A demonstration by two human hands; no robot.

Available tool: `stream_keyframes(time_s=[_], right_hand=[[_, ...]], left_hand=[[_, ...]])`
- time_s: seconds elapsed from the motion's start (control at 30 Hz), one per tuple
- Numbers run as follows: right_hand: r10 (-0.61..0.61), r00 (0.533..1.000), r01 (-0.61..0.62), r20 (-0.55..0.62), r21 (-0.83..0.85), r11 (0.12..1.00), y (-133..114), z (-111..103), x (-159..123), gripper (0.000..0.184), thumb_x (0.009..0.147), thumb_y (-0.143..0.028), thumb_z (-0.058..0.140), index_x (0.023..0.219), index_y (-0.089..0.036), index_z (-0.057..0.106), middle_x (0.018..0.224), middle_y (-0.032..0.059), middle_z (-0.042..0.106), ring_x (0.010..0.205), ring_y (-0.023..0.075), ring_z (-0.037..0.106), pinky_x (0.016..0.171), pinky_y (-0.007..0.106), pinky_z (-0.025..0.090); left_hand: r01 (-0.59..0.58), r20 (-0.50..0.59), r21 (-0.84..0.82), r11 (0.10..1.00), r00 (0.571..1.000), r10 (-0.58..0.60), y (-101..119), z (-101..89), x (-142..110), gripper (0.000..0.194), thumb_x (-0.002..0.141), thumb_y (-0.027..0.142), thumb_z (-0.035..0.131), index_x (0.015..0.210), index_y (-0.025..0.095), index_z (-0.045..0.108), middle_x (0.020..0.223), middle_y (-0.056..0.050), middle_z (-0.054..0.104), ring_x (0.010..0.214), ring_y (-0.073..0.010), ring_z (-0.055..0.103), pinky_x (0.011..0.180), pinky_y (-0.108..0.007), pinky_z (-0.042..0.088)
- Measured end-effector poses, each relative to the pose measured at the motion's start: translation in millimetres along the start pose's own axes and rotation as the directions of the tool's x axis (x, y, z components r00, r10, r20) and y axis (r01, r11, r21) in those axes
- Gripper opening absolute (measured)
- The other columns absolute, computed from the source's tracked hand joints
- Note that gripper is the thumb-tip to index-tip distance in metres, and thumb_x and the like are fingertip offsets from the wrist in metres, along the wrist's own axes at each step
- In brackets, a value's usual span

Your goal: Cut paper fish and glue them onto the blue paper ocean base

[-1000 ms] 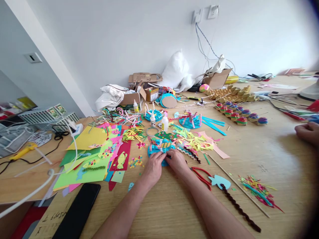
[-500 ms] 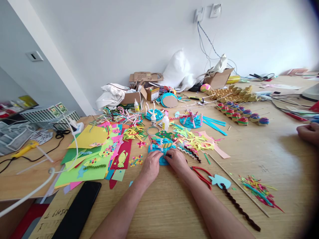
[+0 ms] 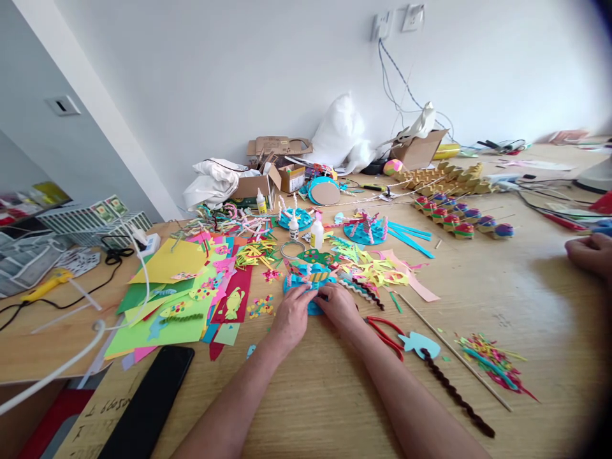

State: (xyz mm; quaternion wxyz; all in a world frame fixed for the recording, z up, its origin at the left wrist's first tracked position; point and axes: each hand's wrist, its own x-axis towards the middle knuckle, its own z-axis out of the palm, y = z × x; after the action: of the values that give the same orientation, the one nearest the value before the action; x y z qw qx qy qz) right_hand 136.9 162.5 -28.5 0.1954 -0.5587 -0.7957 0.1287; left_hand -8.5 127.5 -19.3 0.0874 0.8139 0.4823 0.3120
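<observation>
My left hand and my right hand meet at the near side of a round blue craft piece on the table. It carries upright decorations, among them a yellow-striped paper shape and pink twisted stems. The fingers of both hands are bent and pressed in close together on the piece; any small part between the fingertips is hidden. Just behind it lie a dark green dotted paper shape and a metal ring. Two glue bottles stand beyond.
Left are coloured paper sheets and a black phone. Right lie red-handled pliers, a light blue paper fish, a wooden stick and paper scraps. Another person's hand rests at the right edge.
My left fingers have shifted slightly on the blue craft piece, and both hands stay at its near side. The whole view has moved slightly.
</observation>
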Motion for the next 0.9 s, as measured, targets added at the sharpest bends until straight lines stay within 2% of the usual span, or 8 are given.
stream_keyframes(time_s=[0.27,0.5,0.6,0.73,0.83,0.9], right_hand=[[0.007,1.000,-0.007,-0.003,0.010,1.000,-2.3,-1.1,-0.9,0.020,0.081,-0.022,0.049,0.075,-0.017,0.067,0.080,0.0071,0.066,0.080,0.0173,0.056,0.073,0.026,0.039],[0.032,0.999,-0.033,0.035,0.009,0.999,-4.9,-5.3,-0.6,0.017,0.079,-0.023,0.052,0.079,-0.018,0.068,0.083,0.0065,0.066,0.082,0.0171,0.057,0.074,0.025,0.039],[0.061,0.997,-0.061,0.043,0.001,0.998,-8.5,-25.3,-9.9,0.017,0.076,-0.023,0.055,0.087,-0.018,0.067,0.089,0.0069,0.065,0.084,0.0174,0.057,0.072,0.024,0.039],[0.178,0.983,-0.177,0.039,-0.017,0.984,-5.2,-77.2,-51.6,0.015,0.075,-0.026,0.056,0.085,-0.021,0.065,0.086,0.0039,0.065,0.073,0.0153,0.058,0.062,0.023,0.037],[0.314,0.948,-0.307,0.050,-0.112,0.945,15.7,-111.0,-98.5,0.017,0.077,-0.033,0.049,0.077,-0.022,0.063,0.082,0.0034,0.064,0.069,0.0165,0.058,0.057,0.024,0.035],[0.422,0.902,-0.400,0.088,-0.198,0.895,35.9,-120.3,-127.5,0.014,0.074,-0.031,0.050,0.074,-0.022,0.061,0.080,0.0037,0.064,0.071,0.0183,0.058,0.057,0.025,0.034]], left_hand=[[-0.051,0.056,0.026,0.998,0.997,0.050,0.0,5.4,-1.2,0.047,0.081,0.001,0.036,0.122,0.019,0.049,0.124,-0.009,0.051,0.114,-0.0204,0.046,0.097,-0.041,0.041],[-0.046,0.044,0.036,0.998,0.998,0.045,-3.6,7.8,0.6,0.045,0.080,0.001,0.036,0.119,0.017,0.052,0.117,-0.010,0.056,0.110,-0.0207,0.048,0.096,-0.041,0.042],[-0.052,0.048,0.036,0.998,0.998,0.050,-4.8,6.9,1.8,0.044,0.080,0.002,0.037,0.119,0.016,0.052,0.117,-0.010,0.056,0.110,-0.0208,0.049,0.096,-0.040,0.042],[-0.068,0.067,0.042,0.997,0.996,0.066,-7.1,7.3,2.6,0.043,0.081,0.003,0.037,0.118,0.015,0.053,0.116,-0.012,0.057,0.110,-0.0216,0.049,0.095,-0.041,0.043],[-0.074,0.059,0.052,0.996,0.996,0.071,-7.5,8.3,2.7,0.042,0.081,0.003,0.037,0.118,0.017,0.053,0.115,-0.010,0.057,0.109,-0.0213,0.050,0.094,-0.040,0.043],[-0.081,0.055,0.056,0.995,0.995,0.078,-6.8,8.6,2.7,0.042,0.082,0.004,0.036,0.118,0.017,0.053,0.116,-0.010,0.057,0.109,-0.0211,0.050,0.095,-0.039,0.043]])
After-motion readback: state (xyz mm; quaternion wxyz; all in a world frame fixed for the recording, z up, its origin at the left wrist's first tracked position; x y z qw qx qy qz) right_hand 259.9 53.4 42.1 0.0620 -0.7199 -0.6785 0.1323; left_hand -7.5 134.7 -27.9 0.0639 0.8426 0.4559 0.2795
